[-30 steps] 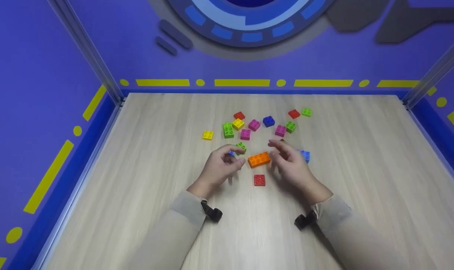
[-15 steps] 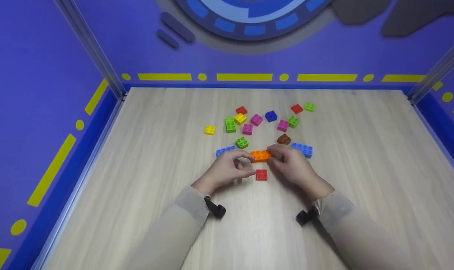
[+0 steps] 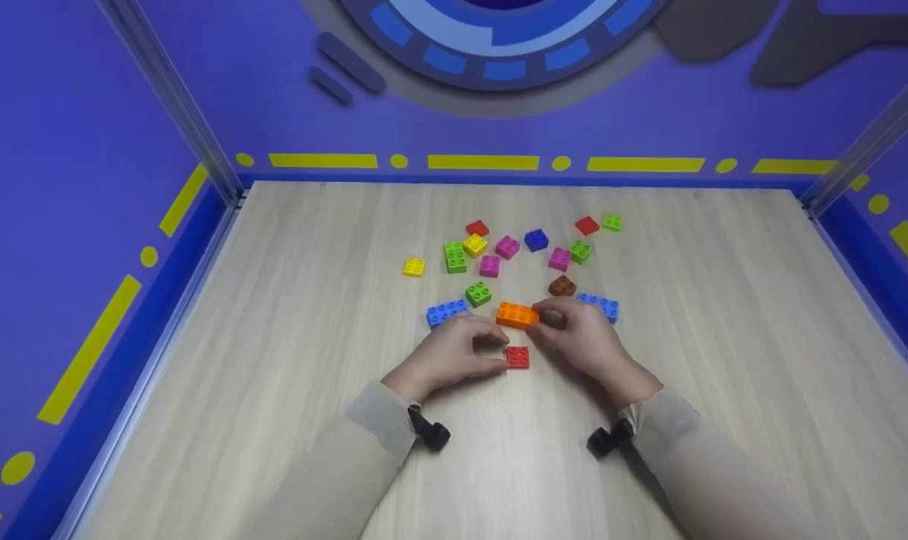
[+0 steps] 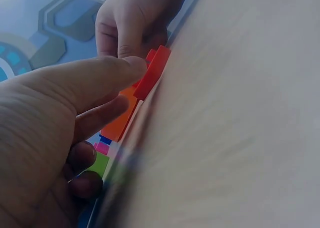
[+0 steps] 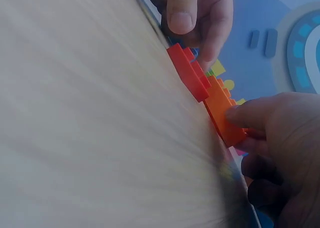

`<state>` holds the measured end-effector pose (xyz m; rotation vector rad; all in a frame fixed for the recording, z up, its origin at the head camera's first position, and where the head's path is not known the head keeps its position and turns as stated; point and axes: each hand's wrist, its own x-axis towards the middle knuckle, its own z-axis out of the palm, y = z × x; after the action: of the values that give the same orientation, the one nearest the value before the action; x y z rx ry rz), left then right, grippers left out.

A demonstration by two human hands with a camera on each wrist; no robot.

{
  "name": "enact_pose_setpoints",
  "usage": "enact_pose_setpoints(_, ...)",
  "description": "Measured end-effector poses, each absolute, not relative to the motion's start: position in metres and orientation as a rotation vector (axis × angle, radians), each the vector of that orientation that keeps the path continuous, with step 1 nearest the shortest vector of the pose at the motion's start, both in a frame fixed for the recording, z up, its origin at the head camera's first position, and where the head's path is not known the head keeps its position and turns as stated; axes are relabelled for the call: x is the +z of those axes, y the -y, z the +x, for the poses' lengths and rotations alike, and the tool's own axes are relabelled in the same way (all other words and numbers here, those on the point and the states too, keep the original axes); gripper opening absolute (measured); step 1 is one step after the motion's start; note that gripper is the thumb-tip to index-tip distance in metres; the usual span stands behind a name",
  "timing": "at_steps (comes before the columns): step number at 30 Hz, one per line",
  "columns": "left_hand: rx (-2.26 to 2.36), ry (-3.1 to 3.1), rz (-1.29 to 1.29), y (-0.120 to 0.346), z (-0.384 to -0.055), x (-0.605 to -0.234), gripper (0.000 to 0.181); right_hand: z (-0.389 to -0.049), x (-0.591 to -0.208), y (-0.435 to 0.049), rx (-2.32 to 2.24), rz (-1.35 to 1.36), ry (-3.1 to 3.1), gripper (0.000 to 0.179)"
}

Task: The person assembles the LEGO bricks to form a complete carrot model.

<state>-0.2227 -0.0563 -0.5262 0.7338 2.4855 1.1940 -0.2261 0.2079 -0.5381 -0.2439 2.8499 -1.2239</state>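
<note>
My right hand pinches the right end of an orange brick between thumb and fingers; the right wrist view shows this orange brick resting low at the table surface. Nearer to me lies a small red brick. Beside its left edge is my left hand, thumb and forefinger spread apart with a gap between them. From the left wrist, the thumb overlaps the red brick; the right wrist view shows the fingers short of gripping it.
Blue bricks flank the hands. Beyond them lie a green brick, a brown brick and several other coloured bricks, among them a yellow brick. Blue patterned panels wall the wooden table.
My right hand has come in and taken hold of the orange brick's right end. My left hand has moved right and toward me, from near the blue and green bricks to the red brick.
</note>
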Motion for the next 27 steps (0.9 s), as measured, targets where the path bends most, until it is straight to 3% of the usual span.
enact_pose_setpoints(13, 1.15, -2.534, 0.821, 0.051, -0.224, -0.527, 0.028, -0.224, -0.531, -0.216, -1.413, -0.201, -2.785, 0.033)
enact_pose_setpoints(27, 1.097, -2.566, 0.786, 0.046, -0.22, -0.529, 0.031, -0.224, -0.535, -0.233, -1.779, -0.396, -2.584, 0.03)
